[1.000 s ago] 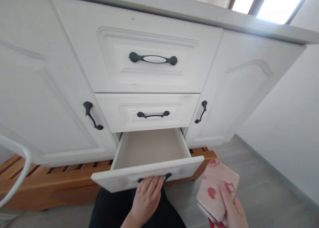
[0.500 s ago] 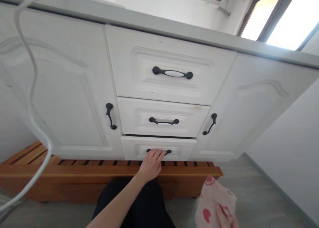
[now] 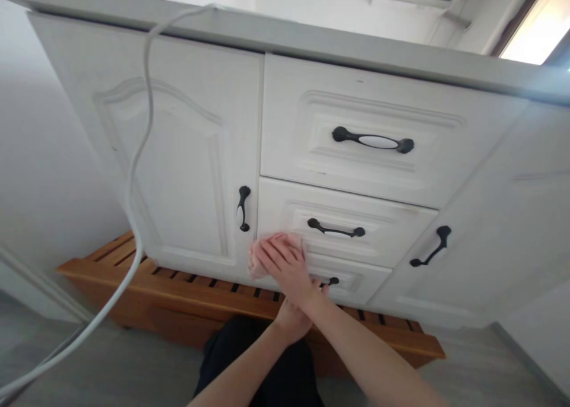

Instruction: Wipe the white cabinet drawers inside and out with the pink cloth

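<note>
My right hand (image 3: 288,272) presses a pink cloth (image 3: 257,266) flat against the white cabinet front, near the left edges of the middle drawer (image 3: 285,200) and bottom drawer (image 3: 354,276). Its forearm crosses over my left hand (image 3: 294,319), which is at the black handle (image 3: 330,282) of the bottom drawer. Fingertips of the left hand show beside that handle; the rest of its grip is hidden behind the right wrist. All three drawers look closed. Above the cloth is the left door's black handle (image 3: 243,209).
A slatted wooden bench (image 3: 187,294) runs along the cabinet's foot, in front of my knees. A white cable (image 3: 133,217) hangs from the countertop (image 3: 312,36) down the left side. The right door's handle (image 3: 431,247) sticks out to the right.
The right hand has brought the cloth from the lower right up to the cabinet, across my left arm. The bottom drawer's top gap has closed. The view has shifted left.
</note>
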### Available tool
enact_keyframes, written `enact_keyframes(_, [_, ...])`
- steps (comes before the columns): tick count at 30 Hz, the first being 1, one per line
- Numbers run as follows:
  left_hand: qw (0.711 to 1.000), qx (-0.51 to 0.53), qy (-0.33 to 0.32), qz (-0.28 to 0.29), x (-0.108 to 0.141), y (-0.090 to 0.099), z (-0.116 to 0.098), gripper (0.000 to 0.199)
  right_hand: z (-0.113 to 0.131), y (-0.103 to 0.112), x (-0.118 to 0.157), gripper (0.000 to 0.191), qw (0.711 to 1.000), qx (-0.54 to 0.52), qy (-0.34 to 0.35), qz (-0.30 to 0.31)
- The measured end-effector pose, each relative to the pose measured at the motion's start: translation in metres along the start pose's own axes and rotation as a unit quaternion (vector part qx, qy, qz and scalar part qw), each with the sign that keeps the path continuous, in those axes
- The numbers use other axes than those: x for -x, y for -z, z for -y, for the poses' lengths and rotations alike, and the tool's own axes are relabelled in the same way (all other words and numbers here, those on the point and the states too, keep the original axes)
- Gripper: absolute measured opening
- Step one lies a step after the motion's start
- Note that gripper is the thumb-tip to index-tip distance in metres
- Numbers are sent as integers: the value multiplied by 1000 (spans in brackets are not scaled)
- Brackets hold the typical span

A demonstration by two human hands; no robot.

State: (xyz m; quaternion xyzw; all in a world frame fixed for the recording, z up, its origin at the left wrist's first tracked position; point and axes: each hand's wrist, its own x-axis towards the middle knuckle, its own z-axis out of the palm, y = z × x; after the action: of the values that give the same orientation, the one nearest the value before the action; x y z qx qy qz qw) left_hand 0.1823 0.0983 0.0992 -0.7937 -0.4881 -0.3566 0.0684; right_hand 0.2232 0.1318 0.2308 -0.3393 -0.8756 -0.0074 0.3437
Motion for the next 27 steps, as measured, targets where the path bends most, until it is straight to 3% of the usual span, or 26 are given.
enact_keyframes(3, [998, 1, -61, 12, 46, 5, 6, 39, 6, -34, -34, 42, 980, 55, 175, 71])
enact_keyframes(5, [999, -4, -39, 16, 77, 11, 17, 46, 5, -42, -37, 46, 955, 124, 248, 103])
enact_keyframes(6, [1000, -10, -14, 18, 91, 13, 24, 49, 2, -41, -33, 47, 949, 155, 251, 109])
enact_keyframes(8, [994, -25, 103, 13, 113, 16, 37, 48, -8, -28, -17, 50, 951, 190, 217, 108])
enact_keyframes(10, [984, -9, 177, 15, 125, 14, 46, 43, -24, -5, 6, 51, 955, 210, 182, 104])
enact_keyframes(16, [971, 76, 220, 50, 129, 2, 43, 34, -93, 77, 89, 62, 948, 293, 94, 87])
enact_keyframes(19, [963, 105, 244, 53, 128, -2, 38, 34, -122, 106, 131, 59, 936, 346, 26, 54])
enact_keyframes(23, [955, 125, 264, 44, 129, -3, 35, 35, -152, 125, 181, 58, 923, 382, -39, 17])
enact_keyframes(27, [949, 128, 286, 15, 134, -5, 31, 35, -152, 120, 199, 63, 947, 299, -107, -43])
